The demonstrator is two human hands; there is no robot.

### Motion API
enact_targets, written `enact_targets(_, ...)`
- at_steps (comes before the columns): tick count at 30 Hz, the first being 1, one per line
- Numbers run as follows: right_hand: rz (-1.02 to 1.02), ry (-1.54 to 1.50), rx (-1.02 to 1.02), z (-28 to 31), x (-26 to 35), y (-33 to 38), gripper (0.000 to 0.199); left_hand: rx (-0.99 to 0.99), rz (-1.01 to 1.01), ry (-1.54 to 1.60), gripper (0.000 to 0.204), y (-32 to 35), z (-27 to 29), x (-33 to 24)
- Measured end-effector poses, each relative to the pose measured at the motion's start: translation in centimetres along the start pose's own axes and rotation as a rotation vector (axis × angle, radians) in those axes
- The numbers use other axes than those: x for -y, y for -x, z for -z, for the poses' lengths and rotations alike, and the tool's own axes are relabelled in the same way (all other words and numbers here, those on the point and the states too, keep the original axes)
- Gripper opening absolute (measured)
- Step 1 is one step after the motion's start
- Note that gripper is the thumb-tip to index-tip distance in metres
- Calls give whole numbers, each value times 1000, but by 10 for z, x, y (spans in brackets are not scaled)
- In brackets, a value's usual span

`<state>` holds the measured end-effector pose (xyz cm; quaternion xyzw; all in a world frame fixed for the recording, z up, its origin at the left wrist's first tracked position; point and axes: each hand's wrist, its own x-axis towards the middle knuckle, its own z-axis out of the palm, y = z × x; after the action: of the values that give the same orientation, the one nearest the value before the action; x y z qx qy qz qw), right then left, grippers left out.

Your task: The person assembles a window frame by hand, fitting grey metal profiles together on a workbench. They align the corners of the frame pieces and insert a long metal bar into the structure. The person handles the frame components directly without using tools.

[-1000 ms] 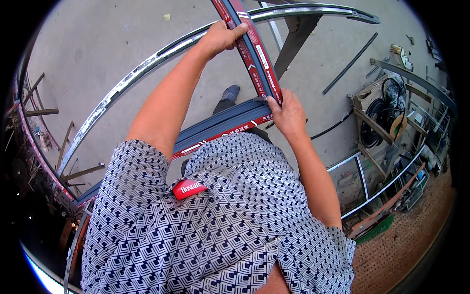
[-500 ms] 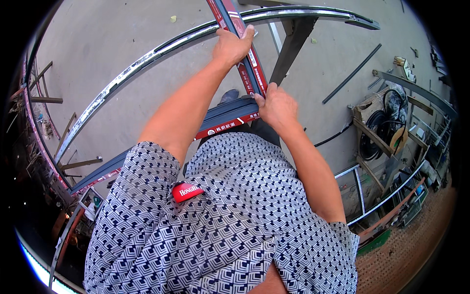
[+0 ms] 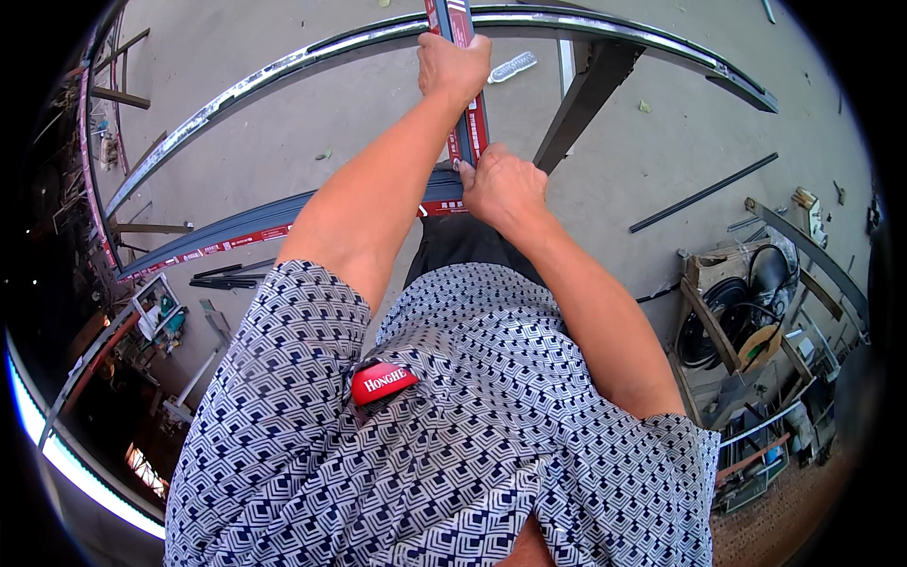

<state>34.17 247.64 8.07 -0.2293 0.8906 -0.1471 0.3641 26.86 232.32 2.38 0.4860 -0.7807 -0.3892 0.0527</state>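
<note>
My left hand [image 3: 453,68] is closed around a dark grey metal profile with red printed film [image 3: 475,118], which runs away from me. At its near end, my right hand [image 3: 505,187] is closed at the corner, its thumb and fingers pressed against the profile. A second profile with the same red film [image 3: 236,229] meets that corner and stretches left in front of my body. My left forearm and right fingers cover parts of both pieces, so the joint itself is mostly hidden.
A long curved metal bar [image 3: 255,90] arches across the far side, with a dark support beam [image 3: 590,99] below it. A clear plastic bottle [image 3: 513,67] and a thin dark strip [image 3: 704,193] lie on the floor. At right sits a wooden crate [image 3: 694,274] with black coiled hose [image 3: 710,321].
The profile in my left hand has swung from a slant to nearly straight ahead. My right hand has shifted slightly left and farther away. The whole view has also shifted.
</note>
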Motion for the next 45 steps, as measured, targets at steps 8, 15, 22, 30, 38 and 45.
enact_targets(8, 83, -23, -10, -1, -11, -7, 46, -135, 14, -72, 73, -2, -11, -2)
enact_targets(15, 163, -78, 58, 3, -34, -14, 44, -139, 9, -136, 72, 2, -12, -1)
enact_targets(22, 122, -300, -107, 1, -118, -16, 43, -134, -20, -113, 72, -3, -8, 3)
enact_targets(30, -137, -272, -202, -6, -208, 25, 36, -90, 91, -155, 73, -10, 12, 6)
enact_targets(38, -169, -244, -205, -90, -51, 4, 35, -55, 76, -65, 67, -89, 139, 121)
enact_targets(45, 269, -166, -495, -3, 11, -62, 28, -72, 46, -38, 57, -60, 149, 120)
